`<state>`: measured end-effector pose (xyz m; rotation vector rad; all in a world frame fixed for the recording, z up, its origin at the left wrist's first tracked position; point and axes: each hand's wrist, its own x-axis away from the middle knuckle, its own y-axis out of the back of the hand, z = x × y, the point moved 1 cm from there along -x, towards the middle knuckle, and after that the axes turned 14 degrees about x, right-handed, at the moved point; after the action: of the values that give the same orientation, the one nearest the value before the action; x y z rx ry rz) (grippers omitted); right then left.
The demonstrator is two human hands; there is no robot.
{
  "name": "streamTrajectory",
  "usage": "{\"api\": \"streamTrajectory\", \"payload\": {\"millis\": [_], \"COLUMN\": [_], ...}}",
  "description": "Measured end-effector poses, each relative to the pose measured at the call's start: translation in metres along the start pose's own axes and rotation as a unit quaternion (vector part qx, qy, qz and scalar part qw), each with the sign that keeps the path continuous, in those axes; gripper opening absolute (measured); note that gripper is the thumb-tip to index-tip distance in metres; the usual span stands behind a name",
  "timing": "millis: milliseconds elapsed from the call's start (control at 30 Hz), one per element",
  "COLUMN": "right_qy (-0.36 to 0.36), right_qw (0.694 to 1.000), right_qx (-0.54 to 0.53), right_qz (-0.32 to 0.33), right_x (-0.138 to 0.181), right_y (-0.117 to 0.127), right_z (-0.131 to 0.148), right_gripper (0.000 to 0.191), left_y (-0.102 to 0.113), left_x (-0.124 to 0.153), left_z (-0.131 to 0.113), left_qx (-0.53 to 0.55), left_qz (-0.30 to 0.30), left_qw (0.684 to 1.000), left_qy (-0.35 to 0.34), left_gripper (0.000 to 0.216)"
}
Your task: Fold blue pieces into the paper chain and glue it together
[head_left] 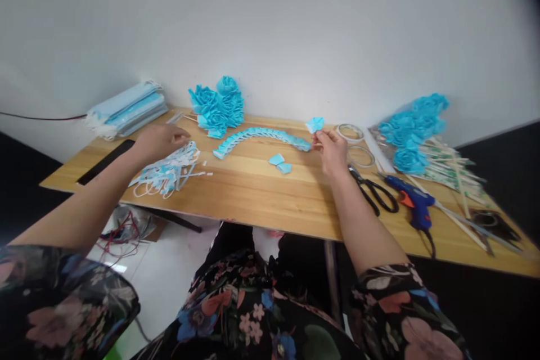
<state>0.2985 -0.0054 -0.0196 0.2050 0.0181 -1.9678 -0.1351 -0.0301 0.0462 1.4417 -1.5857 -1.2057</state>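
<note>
My right hand pinches a light-blue and white fabric petal between thumb and fingertips, held up at the right end of a curved row of overlapping blue petals. Two loose petals lie on the table below that row. My left hand hovers over a heap of white and blue strips and ear loops. Its fingers are curled together, and whatever they may hold is too small to make out.
Stacked face masks and blue fabric flowers stand at the back left. On the right are tape rolls, black-handled scissors, a blue glue gun, more blue flowers and sticks. A black strip lies left.
</note>
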Motion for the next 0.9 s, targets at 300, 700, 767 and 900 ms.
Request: {"api": "streamTrajectory", "payload": {"millis": [300,700,767,900], "right_qy": [-0.147,-0.149,-0.145,-0.150], "right_qw": [0.986,0.987,0.988,0.988], "right_qx": [-0.069,-0.048,-0.036,-0.012], "right_qz": [-0.044,-0.045,-0.042,-0.039], "right_x": [-0.013,-0.009,-0.009,-0.009], "right_y": [0.021,0.026,0.026,0.026], "right_z": [-0.002,0.005,0.006,0.005], "right_gripper": [0.004,0.007,0.007,0.007], "left_y": [-0.078,-0.154,-0.155,-0.156], "left_x": [-0.036,-0.106,-0.107,-0.108], "left_z": [-0.158,-0.207,-0.210,-0.217], "left_qx": [0.040,-0.002,-0.012,-0.020], "left_qz": [0.062,0.070,0.082,0.103], "left_qw": [0.943,0.937,0.939,0.942], "left_qy": [-0.324,-0.343,-0.334,-0.319], "left_gripper": [0.033,0.045,0.046,0.045]}}
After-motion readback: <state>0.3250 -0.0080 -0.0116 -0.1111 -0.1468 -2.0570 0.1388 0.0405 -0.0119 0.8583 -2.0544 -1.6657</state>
